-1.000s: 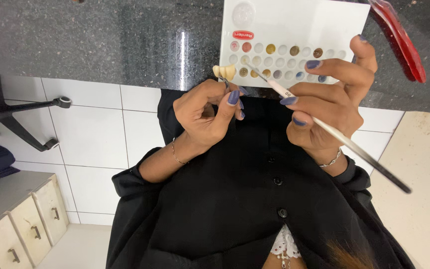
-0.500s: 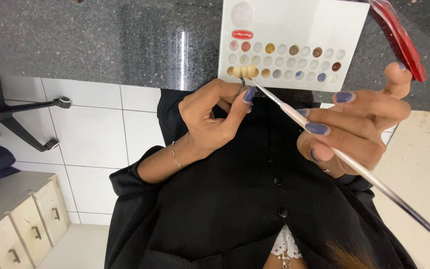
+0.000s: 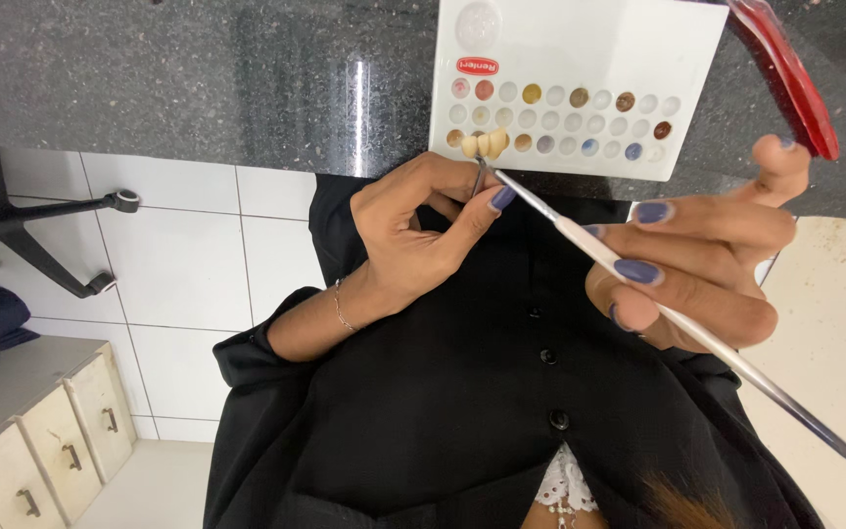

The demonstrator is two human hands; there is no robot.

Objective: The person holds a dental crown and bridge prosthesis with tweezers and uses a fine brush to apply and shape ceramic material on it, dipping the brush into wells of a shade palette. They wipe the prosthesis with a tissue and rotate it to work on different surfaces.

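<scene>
- The left hand (image 3: 413,235) has its fingers (image 3: 487,204) pressed together, pinching a thin metal holder that carries a row of small cream teeth (image 3: 484,144).
- The teeth sit just above the fingertips, in front of the lower edge of the white palette (image 3: 638,49).
- The right hand (image 3: 697,264) pinches a long thin brush (image 3: 678,318) between thumb and curled fingers; its tip touches the teeth.
- The palette, with rows of small round colour wells, lies on the dark speckled tabletop (image 3: 198,78).
- A red lid (image 3: 785,73) stands beside the palette.
- Black buttoned garment (image 3: 462,392) is below the hands.
</scene>
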